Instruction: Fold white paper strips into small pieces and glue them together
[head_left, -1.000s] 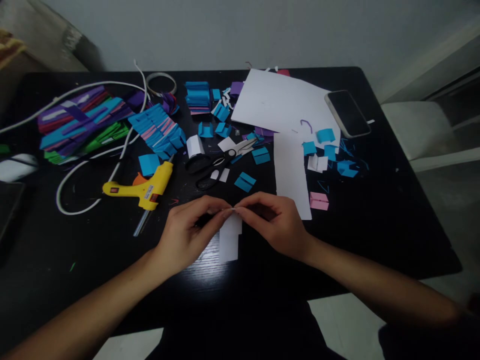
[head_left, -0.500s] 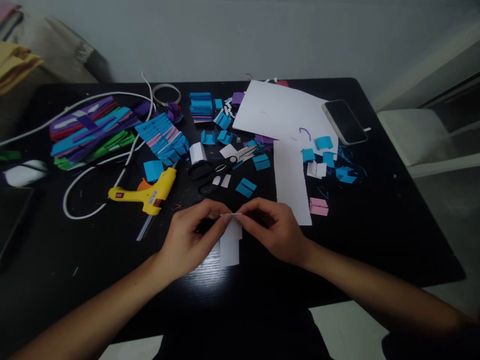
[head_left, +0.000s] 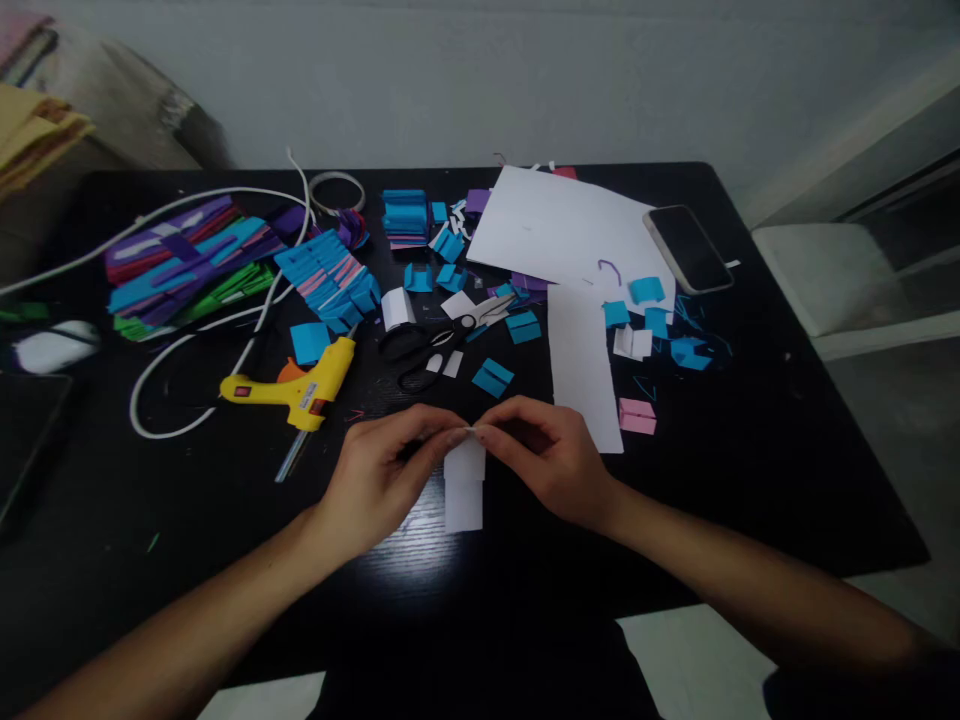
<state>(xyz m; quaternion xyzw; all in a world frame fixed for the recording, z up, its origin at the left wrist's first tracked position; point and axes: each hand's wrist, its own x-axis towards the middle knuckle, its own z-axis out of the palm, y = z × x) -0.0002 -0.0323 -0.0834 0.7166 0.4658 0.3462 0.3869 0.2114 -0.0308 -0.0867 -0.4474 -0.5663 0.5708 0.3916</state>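
Observation:
Both hands meet at the top edge of a small white paper piece (head_left: 466, 462), pinching it between thumbs and forefingers. My left hand (head_left: 394, 465) is closed on its left end, and my right hand (head_left: 551, 458) on its right end. The fingers hide part of the held edge. Below it, a second white rectangle (head_left: 463, 506) shows; whether the two are joined I cannot tell. Just beyond the hands lie a folded blue paper piece (head_left: 493, 377) and black-handled scissors (head_left: 431, 345). A long white paper strip (head_left: 583, 370) lies beside my right hand.
A yellow glue gun (head_left: 296, 390) rests left of the hands, with a white cable (head_left: 135, 395) looping around it. Bundled coloured paper strips (head_left: 191, 260) lie at the back left. A large white sheet (head_left: 559, 225) and a phone (head_left: 688, 248) are at the back right.
My fingertips have come closer together along the paper's top edge, the left ones shifting slightly right. The view has moved a little; the objects on the table stay in place.

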